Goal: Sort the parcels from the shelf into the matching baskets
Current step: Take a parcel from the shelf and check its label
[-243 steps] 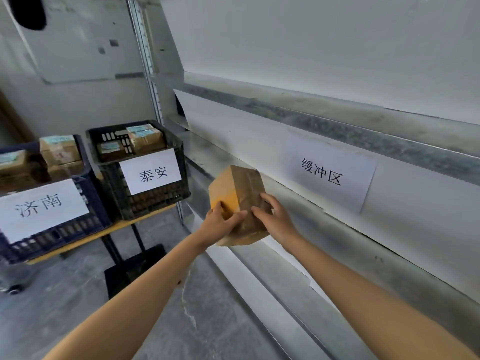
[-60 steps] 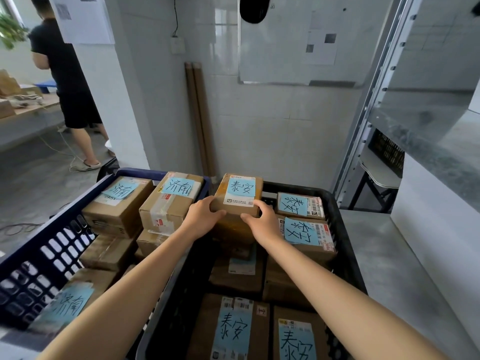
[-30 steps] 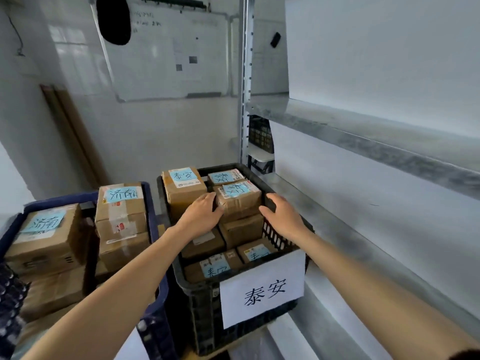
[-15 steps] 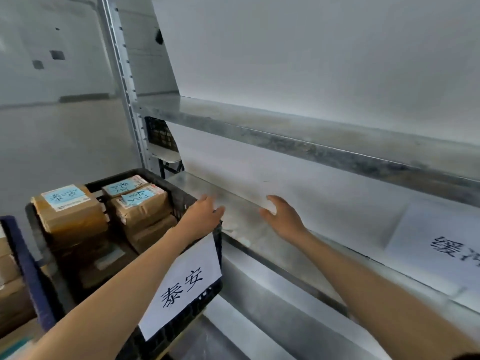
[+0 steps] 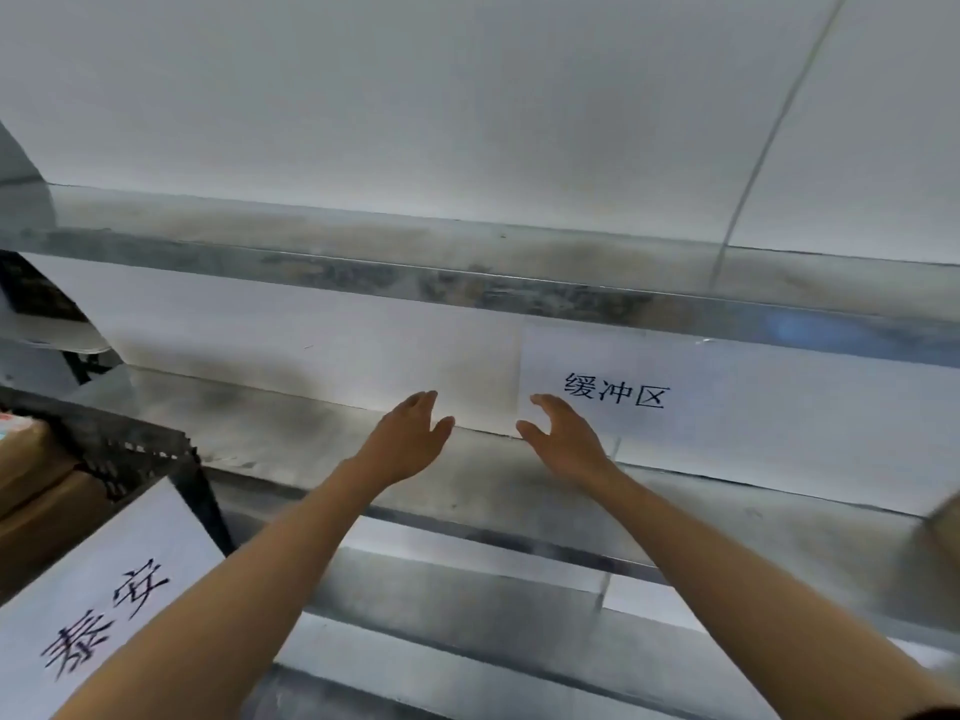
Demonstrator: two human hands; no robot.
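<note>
Fingers (image 5: 422, 405) loose, empty on left hand (image 5: 410, 441) and right hand (image 5: 569, 446) above shelf (image 5: 280, 433); clasp blurred parcel (image 5: 941, 532) at right by opposite sides.

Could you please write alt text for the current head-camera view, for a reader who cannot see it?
Two bare arms reach forward, the left hand and right hand open and empty above a metal shelf, beside a paper sign reading 缓冲区. At lower left, a black basket labelled 泰安 holds brown parcels.
</note>
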